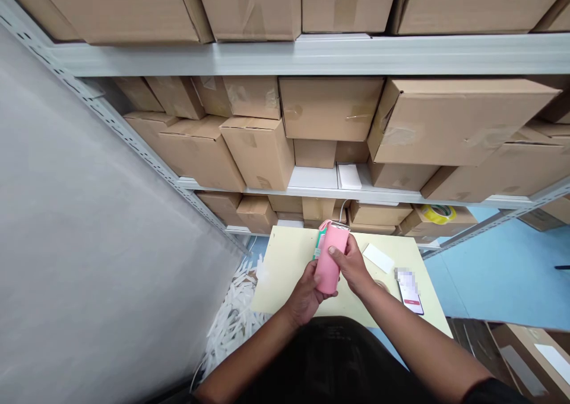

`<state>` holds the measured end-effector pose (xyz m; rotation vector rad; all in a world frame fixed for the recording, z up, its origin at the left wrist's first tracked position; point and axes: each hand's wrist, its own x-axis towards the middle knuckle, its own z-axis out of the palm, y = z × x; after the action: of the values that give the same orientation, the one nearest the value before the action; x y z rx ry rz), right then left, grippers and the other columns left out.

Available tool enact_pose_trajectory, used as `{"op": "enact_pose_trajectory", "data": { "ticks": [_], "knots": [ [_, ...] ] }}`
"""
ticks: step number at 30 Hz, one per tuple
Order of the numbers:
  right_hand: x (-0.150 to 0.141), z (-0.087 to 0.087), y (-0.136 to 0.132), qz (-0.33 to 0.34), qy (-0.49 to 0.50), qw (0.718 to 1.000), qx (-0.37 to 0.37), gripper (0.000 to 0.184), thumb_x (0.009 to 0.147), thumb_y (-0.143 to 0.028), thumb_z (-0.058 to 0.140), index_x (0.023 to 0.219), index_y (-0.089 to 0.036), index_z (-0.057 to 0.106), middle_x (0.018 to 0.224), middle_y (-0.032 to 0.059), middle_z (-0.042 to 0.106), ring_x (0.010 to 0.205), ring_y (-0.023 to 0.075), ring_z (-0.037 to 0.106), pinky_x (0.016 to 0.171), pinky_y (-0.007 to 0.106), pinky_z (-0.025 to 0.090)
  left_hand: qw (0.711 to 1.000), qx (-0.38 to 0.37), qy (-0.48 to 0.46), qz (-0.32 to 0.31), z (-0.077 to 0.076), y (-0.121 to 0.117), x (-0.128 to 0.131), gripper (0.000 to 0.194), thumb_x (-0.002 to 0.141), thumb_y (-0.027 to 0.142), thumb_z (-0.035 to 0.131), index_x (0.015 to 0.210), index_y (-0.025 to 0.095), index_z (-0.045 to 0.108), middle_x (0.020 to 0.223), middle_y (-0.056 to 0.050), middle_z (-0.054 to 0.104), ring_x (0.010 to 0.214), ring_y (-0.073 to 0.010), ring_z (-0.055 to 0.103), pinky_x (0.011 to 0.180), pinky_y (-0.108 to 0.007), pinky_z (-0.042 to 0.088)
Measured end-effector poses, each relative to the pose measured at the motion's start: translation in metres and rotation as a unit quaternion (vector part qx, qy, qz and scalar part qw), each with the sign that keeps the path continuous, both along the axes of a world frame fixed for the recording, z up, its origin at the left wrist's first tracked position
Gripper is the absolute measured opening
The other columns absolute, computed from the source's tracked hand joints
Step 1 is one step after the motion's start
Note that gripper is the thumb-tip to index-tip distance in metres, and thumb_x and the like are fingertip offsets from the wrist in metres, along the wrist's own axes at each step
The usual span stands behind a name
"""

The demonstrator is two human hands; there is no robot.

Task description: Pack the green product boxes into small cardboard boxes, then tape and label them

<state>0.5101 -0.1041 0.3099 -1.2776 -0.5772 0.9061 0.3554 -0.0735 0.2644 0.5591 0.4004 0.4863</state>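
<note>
Both of my hands hold a pink cylinder (333, 260), perhaps a tumbler, tilted above the pale yellow table (285, 261). It has a silvery rim at its top end and a small pink strap beside that. My left hand (307, 294) is closed round its lower end, with the thumb on the near side. My right hand (354, 264) grips its upper right side, thumb pressed on the front. A green and white printed piece (319, 244) shows behind its left edge; whether it is attached I cannot tell.
A phone (408, 291) and a white card (378, 258) lie on the table's right side. Shelves (285, 57) full of cardboard boxes (332, 107) rise ahead. Yellow tape (439, 213) rests on a box. Paper strips (229, 321) cover the floor at left, beside a grey wall (111, 244).
</note>
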Motion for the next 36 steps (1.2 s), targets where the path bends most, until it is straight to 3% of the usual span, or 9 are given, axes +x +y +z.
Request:
{"op": "enact_pose_trajectory", "data": {
  "ticks": [2, 6, 10, 16, 21, 24, 28, 32, 36],
  "knots": [
    [0.001, -0.001, -0.002, 0.015, 0.001, 1.000, -0.002, 0.064, 0.074, -0.062, 0.082, 0.121, -0.025, 0.057, 0.093, 0.0035, 0.068, 0.077, 0.0216, 0.062, 0.059, 0.031, 0.052, 1.000, 0.017, 0.010, 0.006, 0.000, 0.001, 0.000, 0.059, 0.079, 0.039, 0.086, 0.128, 0.023, 0.059, 0.123, -0.012, 0.067, 0.106, -0.0270, 0.069, 0.077, -0.034, 0.058],
    [0.006, 0.001, -0.008, 0.104, 0.063, 0.992, 0.027, 0.052, 0.084, -0.060, 0.071, 0.122, -0.025, 0.060, 0.091, 0.0029, 0.067, 0.074, 0.0215, 0.061, 0.062, 0.033, 0.051, 0.999, -0.030, 0.023, -0.011, -0.005, 0.004, 0.000, 0.060, 0.085, 0.058, 0.071, 0.124, 0.013, 0.064, 0.111, -0.016, 0.071, 0.088, -0.0254, 0.072, 0.065, -0.031, 0.055],
    [0.008, -0.001, -0.002, 0.089, 0.077, 0.993, 0.030, 0.045, 0.080, -0.049, 0.079, 0.114, -0.026, 0.061, 0.093, 0.0009, 0.067, 0.073, 0.0189, 0.060, 0.066, 0.032, 0.050, 0.997, -0.059, 0.021, -0.044, -0.006, 0.007, 0.004, 0.068, 0.090, 0.067, 0.058, 0.121, 0.007, 0.067, 0.105, -0.020, 0.072, 0.083, -0.0261, 0.071, 0.063, -0.033, 0.056],
    [0.008, -0.018, 0.009, 0.008, 0.003, 1.000, 0.021, 0.063, 0.065, -0.045, 0.094, 0.112, -0.027, 0.056, 0.099, 0.0014, 0.066, 0.087, 0.0203, 0.062, 0.077, 0.033, 0.054, 0.998, 0.046, 0.050, -0.007, -0.001, 0.005, 0.007, 0.066, 0.082, 0.055, 0.080, 0.135, 0.022, 0.057, 0.127, -0.015, 0.066, 0.100, -0.0288, 0.071, 0.076, -0.038, 0.058],
    [0.009, -0.025, 0.006, 0.006, -0.002, 1.000, -0.015, 0.056, 0.074, -0.056, 0.085, 0.109, -0.026, 0.053, 0.095, 0.0019, 0.065, 0.083, 0.0215, 0.063, 0.076, 0.036, 0.055, 0.993, 0.091, 0.062, -0.045, -0.006, 0.004, 0.008, 0.066, 0.084, 0.062, 0.077, 0.130, 0.017, 0.060, 0.122, -0.018, 0.067, 0.096, -0.0285, 0.070, 0.077, -0.039, 0.055],
    [0.016, -0.027, -0.002, 0.002, 0.012, 1.000, -0.006, 0.062, 0.081, -0.059, 0.078, 0.127, -0.028, 0.051, 0.103, 0.0036, 0.066, 0.091, 0.0237, 0.065, 0.081, 0.039, 0.057, 0.981, 0.168, 0.096, -0.034, -0.015, 0.008, 0.009, 0.063, 0.080, 0.056, 0.082, 0.126, 0.017, 0.062, 0.119, -0.014, 0.068, 0.101, -0.0272, 0.066, 0.083, -0.037, 0.053],
    [0.030, -0.034, -0.018, 0.038, 0.015, 0.999, 0.008, 0.084, 0.077, -0.054, 0.084, 0.147, -0.034, 0.042, 0.134, 0.0084, 0.062, 0.120, 0.0291, 0.062, 0.095, 0.045, 0.055, 0.939, 0.286, 0.187, -0.021, -0.030, 0.017, 0.007, 0.068, 0.067, 0.045, 0.092, 0.125, 0.023, 0.064, 0.119, -0.009, 0.068, 0.108, -0.0290, 0.062, 0.089, -0.038, 0.051],
    [0.045, -0.041, -0.032, 0.103, 0.002, 0.995, 0.008, 0.086, 0.072, -0.051, 0.089, 0.145, -0.035, 0.047, 0.141, 0.0094, 0.061, 0.123, 0.0309, 0.061, 0.095, 0.046, 0.055, 0.919, 0.333, 0.198, -0.077, -0.040, 0.027, 0.005, 0.073, 0.063, 0.042, 0.093, 0.128, 0.024, 0.065, 0.118, -0.009, 0.070, 0.107, -0.0302, 0.063, 0.088, -0.039, 0.052],
    [0.057, -0.045, -0.042, 0.090, -0.020, 0.995, -0.023, 0.079, 0.072, -0.051, 0.089, 0.139, -0.032, 0.052, 0.129, 0.0091, 0.067, 0.112, 0.0303, 0.065, 0.092, 0.045, 0.056, 0.920, 0.333, 0.131, -0.158, -0.048, 0.043, 0.013, 0.071, 0.070, 0.045, 0.088, 0.133, 0.023, 0.064, 0.121, -0.011, 0.071, 0.112, -0.0314, 0.064, 0.093, -0.042, 0.052]
  ]
}}
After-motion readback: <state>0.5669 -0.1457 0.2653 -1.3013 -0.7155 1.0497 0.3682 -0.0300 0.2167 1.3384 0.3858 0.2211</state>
